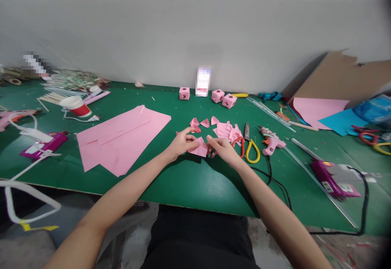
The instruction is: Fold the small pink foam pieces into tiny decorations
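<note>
A small folded pink paper piece (200, 147) is held between both hands above the green table (183, 187). My left hand (183, 142) pinches its left side with closed fingers. At its right edge, my right hand (219, 147) has its thumb and fingers closed on the paper. Just beyond the hands lie small pink folded triangles (205, 123) and a pile of pink paper pieces (227, 130). Scissors with red and yellow handles (252, 151) lie right of my right hand. Further back stand pink paper cubes with cut openings (184, 93).
Large pink sheets (122, 143) lie at left, near a red-and-white cup (76, 105) and a purple power strip (56, 143). At right are a pink glue gun (272, 142) with a black cord, clear sticks and another purple power strip (332, 181). A grey partition (137, 37) stands behind.
</note>
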Available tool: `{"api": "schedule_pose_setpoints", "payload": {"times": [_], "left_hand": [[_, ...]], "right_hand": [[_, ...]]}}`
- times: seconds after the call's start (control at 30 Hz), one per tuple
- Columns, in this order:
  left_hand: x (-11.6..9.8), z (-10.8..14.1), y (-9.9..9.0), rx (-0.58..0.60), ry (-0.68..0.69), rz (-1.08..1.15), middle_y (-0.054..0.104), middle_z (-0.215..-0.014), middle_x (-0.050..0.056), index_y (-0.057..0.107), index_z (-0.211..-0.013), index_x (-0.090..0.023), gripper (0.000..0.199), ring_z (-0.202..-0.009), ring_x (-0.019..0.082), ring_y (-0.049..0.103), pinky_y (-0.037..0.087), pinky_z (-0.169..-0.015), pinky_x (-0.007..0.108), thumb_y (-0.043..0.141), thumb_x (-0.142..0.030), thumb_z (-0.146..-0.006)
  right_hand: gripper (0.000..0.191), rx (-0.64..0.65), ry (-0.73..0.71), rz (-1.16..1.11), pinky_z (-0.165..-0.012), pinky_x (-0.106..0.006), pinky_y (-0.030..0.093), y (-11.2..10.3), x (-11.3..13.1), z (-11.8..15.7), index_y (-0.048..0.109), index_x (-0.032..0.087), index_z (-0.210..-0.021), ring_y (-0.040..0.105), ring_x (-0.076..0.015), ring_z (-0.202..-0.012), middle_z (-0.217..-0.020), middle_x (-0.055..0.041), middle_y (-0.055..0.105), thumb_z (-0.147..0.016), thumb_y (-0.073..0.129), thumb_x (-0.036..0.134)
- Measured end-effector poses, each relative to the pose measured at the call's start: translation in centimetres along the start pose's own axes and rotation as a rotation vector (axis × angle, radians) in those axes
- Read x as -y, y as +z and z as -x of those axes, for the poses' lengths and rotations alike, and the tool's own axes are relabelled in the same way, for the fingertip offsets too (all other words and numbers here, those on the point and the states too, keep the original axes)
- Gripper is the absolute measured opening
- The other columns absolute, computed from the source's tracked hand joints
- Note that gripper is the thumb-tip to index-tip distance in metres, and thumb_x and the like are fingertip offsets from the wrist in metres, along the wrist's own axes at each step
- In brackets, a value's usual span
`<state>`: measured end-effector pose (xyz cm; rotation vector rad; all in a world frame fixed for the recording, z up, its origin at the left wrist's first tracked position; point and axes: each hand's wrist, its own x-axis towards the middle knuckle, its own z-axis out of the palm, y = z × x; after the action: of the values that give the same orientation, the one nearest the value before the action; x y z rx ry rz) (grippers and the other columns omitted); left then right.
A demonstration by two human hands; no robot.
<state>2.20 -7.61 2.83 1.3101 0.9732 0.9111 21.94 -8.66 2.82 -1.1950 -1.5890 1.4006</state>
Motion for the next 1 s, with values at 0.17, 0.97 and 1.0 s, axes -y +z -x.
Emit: {"api": "schedule_pose_setpoints", "payload": {"times": [0.17,0.97,1.0], "left_hand": [[0.08,0.0,0.17,0.003,-0.007,-0.013,0.063,-0.077,-0.002,0.049,-0.12,-0.018,0.058,-0.059,0.009,0.055,0.039,-0.057,0.022,0.078,-0.031,-0.072],[0.48,-0.06,0.61,-0.12,0.084,-0.037,0.07,-0.077,0.001,0.048,-0.133,-0.015,0.071,-0.072,0.015,0.066,0.051,-0.074,0.029,0.08,-0.033,-0.072],[0.39,-0.04,0.62,-0.124,0.09,-0.033,0.07,-0.076,0.001,0.049,-0.132,-0.015,0.069,-0.073,0.015,0.067,0.051,-0.074,0.029,0.08,-0.032,-0.072]], "right_hand": [[0.044,0.072,-0.124,0.091,-0.054,-0.024,0.045,-0.28,-0.25,0.03,0.064,0.017,-0.069,0.055,-0.0116,-0.054,-0.065,-0.0021,0.066,-0.079,0.067,0.06],[0.037,0.074,-0.091,0.074,-0.057,-0.026,0.044,0.23,-0.68,-0.14,0.069,0.017,-0.075,0.057,-0.013,-0.058,-0.067,-0.0019,0.067,-0.079,0.069,0.054],[0.037,0.075,-0.085,0.074,-0.056,-0.025,0.043,0.3,-0.6,-0.08,0.069,0.017,-0.076,0.057,-0.0129,-0.058,-0.067,-0.002,0.067,-0.078,0.069,0.054]]}}
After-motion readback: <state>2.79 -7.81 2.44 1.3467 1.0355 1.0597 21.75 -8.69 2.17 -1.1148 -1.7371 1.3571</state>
